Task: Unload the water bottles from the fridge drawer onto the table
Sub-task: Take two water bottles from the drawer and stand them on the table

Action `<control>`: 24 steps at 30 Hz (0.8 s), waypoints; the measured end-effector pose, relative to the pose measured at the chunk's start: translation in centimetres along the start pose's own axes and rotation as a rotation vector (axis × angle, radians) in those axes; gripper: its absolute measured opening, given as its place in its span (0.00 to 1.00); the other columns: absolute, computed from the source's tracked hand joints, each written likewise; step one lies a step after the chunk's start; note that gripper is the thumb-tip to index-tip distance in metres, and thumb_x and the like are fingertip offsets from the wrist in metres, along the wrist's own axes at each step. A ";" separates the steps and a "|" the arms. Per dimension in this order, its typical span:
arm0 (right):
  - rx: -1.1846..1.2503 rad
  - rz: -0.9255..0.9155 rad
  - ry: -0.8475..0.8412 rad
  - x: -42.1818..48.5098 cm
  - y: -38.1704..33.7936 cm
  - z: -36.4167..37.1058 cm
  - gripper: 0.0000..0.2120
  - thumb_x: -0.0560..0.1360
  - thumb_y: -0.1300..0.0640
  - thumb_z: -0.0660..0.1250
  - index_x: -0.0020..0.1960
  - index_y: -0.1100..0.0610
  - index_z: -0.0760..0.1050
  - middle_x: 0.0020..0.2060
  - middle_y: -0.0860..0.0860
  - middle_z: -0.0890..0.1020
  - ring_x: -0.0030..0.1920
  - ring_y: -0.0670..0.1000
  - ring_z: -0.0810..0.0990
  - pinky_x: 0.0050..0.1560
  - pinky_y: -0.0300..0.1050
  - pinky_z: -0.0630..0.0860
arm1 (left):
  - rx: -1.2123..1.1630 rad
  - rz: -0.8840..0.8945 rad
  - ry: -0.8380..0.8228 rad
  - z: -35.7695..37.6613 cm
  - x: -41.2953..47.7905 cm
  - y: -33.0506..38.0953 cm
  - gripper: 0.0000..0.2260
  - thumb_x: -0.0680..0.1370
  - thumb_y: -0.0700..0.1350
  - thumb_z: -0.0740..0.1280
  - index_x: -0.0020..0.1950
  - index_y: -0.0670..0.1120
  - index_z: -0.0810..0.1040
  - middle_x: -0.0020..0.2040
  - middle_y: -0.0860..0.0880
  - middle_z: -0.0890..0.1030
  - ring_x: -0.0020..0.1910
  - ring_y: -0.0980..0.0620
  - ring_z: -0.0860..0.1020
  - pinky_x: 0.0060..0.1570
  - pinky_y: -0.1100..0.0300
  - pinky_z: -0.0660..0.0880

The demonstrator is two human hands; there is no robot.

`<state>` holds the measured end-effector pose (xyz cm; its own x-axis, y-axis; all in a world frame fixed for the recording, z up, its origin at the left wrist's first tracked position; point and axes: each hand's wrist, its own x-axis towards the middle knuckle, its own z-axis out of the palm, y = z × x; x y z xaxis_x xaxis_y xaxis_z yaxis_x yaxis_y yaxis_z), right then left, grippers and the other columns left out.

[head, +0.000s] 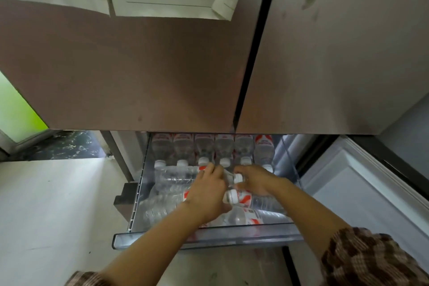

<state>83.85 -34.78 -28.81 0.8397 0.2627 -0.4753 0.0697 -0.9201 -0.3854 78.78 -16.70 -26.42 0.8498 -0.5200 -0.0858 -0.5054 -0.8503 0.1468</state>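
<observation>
Fingers of the left hand curl over the label end of a lying water bottle mid fridge drawer, & from my feed the right hand, just beside it, wraps the neck of a 2nd bottle, cap pointing left. Six upright bottles line the drawer's back wall. More loose bottles lie on their sides toward the drawer's front rim, under both wrists.
</observation>
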 end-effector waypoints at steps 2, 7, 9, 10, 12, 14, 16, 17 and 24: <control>0.136 -0.027 0.046 -1.5 0.3 -0.3 0.09 0.74 0.47 0.69 0.51 0.45 0.71 0.45 0.46 0.79 0.46 0.50 0.79 0.49 0.50 0.78 | -0.084 0.017 0.078 -1.5 -1.1 -0.2 0.22 0.73 0.59 0.68 0.62 0.48 0.76 0.63 0.51 0.67 0.64 0.50 0.62 0.64 0.57 0.63; 0.392 -0.133 0.219 -5.7 -2.4 -1.3 0.13 0.74 0.46 0.70 0.48 0.53 0.71 0.40 0.52 0.79 0.41 0.52 0.78 0.44 0.53 0.78 | -0.209 -0.045 0.238 -5.9 -5.1 -1.6 0.19 0.75 0.58 0.67 0.61 0.51 0.74 0.59 0.53 0.76 0.59 0.51 0.71 0.53 0.58 0.64; 0.357 -0.190 0.314 -7.1 -4.9 -1.8 0.14 0.75 0.47 0.69 0.46 0.56 0.68 0.35 0.50 0.75 0.35 0.49 0.74 0.37 0.49 0.73 | -0.315 -0.129 0.330 -7.3 -7.3 -2.5 0.17 0.75 0.57 0.68 0.59 0.50 0.75 0.55 0.52 0.79 0.53 0.51 0.75 0.51 0.57 0.70; 0.305 -0.226 0.364 -7.9 -6.4 -2.1 0.14 0.76 0.47 0.68 0.45 0.55 0.67 0.34 0.49 0.74 0.34 0.48 0.72 0.35 0.47 0.71 | -0.385 -0.178 0.381 -7.8 -8.5 -2.8 0.16 0.75 0.55 0.69 0.58 0.50 0.75 0.54 0.51 0.80 0.51 0.52 0.76 0.49 0.58 0.71; 0.183 -0.302 0.460 -9.3 -9.4 -3.0 0.13 0.77 0.47 0.66 0.46 0.55 0.66 0.35 0.50 0.75 0.35 0.52 0.74 0.35 0.51 0.71 | -0.519 -0.269 0.480 -8.3 -11.0 -2.8 0.14 0.75 0.52 0.70 0.58 0.48 0.76 0.53 0.50 0.80 0.48 0.54 0.76 0.46 0.60 0.71; 0.071 -0.350 0.530 -10.7 -12.3 -3.8 0.12 0.77 0.48 0.65 0.48 0.55 0.66 0.37 0.53 0.77 0.38 0.57 0.76 0.37 0.54 0.72 | -0.610 -0.329 0.567 -8.5 -13.2 -2.1 0.13 0.75 0.49 0.70 0.57 0.48 0.76 0.53 0.51 0.81 0.49 0.56 0.76 0.47 0.61 0.71; 0.010 -0.378 0.615 -12.1 -14.7 -4.4 0.12 0.76 0.48 0.65 0.48 0.56 0.67 0.39 0.54 0.78 0.40 0.59 0.76 0.40 0.55 0.73 | -0.639 -0.383 0.664 -8.7 -15.0 -1.2 0.13 0.75 0.49 0.70 0.58 0.48 0.76 0.52 0.53 0.80 0.50 0.56 0.76 0.46 0.62 0.72; 0.008 -0.403 0.656 -13.0 -15.7 -4.6 0.12 0.76 0.48 0.65 0.48 0.56 0.68 0.39 0.53 0.78 0.41 0.58 0.76 0.41 0.55 0.74 | -0.649 -0.407 0.722 -9.0 -15.9 -0.9 0.13 0.75 0.49 0.70 0.58 0.48 0.76 0.51 0.53 0.80 0.50 0.55 0.76 0.45 0.63 0.72; 0.152 -0.653 0.642 -18.9 -23.2 -5.6 0.08 0.74 0.48 0.68 0.47 0.52 0.73 0.40 0.48 0.78 0.40 0.51 0.75 0.39 0.47 0.71 | -0.757 -0.529 0.993 -13.6 -25.1 -1.1 0.13 0.76 0.48 0.69 0.59 0.49 0.75 0.53 0.52 0.81 0.52 0.54 0.78 0.50 0.62 0.73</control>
<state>69.40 -20.07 -6.46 0.7995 0.4619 0.3841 0.6002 -0.5865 -0.5439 59.99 -1.59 -10.97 0.8260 0.4036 0.3934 -0.1552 -0.5081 0.8472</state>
